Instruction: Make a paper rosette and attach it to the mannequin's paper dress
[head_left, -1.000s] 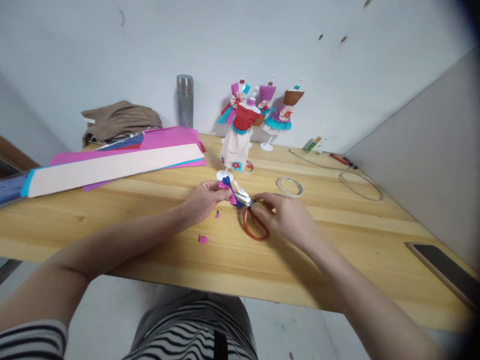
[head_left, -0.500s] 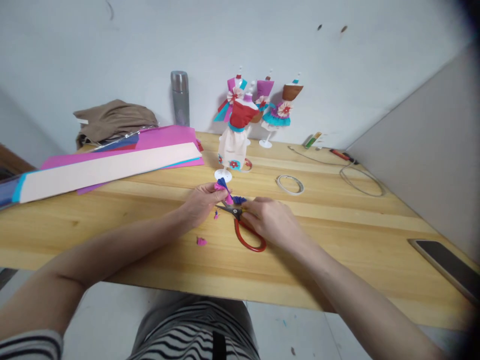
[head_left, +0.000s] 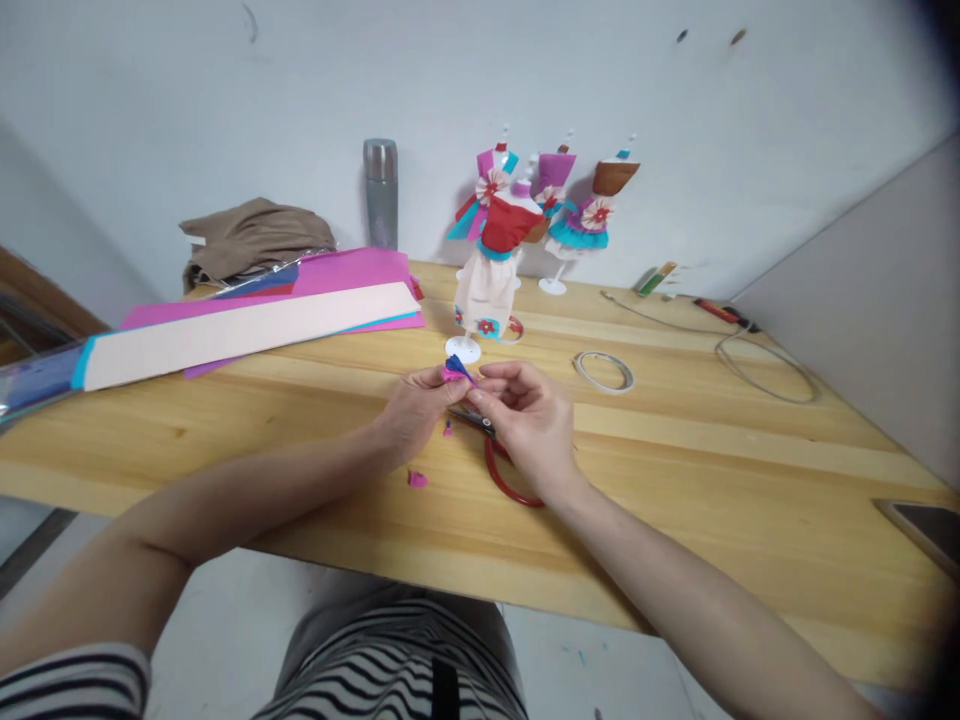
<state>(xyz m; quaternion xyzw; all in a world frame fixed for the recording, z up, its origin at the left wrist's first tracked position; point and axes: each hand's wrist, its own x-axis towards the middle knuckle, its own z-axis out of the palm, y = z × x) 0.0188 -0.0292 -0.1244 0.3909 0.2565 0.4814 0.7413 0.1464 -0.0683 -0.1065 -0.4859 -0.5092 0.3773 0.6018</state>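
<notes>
Left fingers (head_left: 444,392): pinched on pink-and-blue piece (head_left: 456,366)
Right fingers (head_left: 490,403): slightly parted at its edge, hold unclear
Scissors (head_left: 487,426): on the table (head_left: 337,520)

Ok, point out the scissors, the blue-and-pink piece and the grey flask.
Scissors (head_left: 487,425), head view: on the pivot.
Blue-and-pink piece (head_left: 455,366), head view: on its blue part.
Grey flask (head_left: 382,198), head view: on its body, below the lid.

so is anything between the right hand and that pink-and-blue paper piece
Nothing visible: the right hand is right at the pink-and-blue paper piece pinched in the left hand. The red-handled scissors lie below, partly hidden by the right hand.
</notes>
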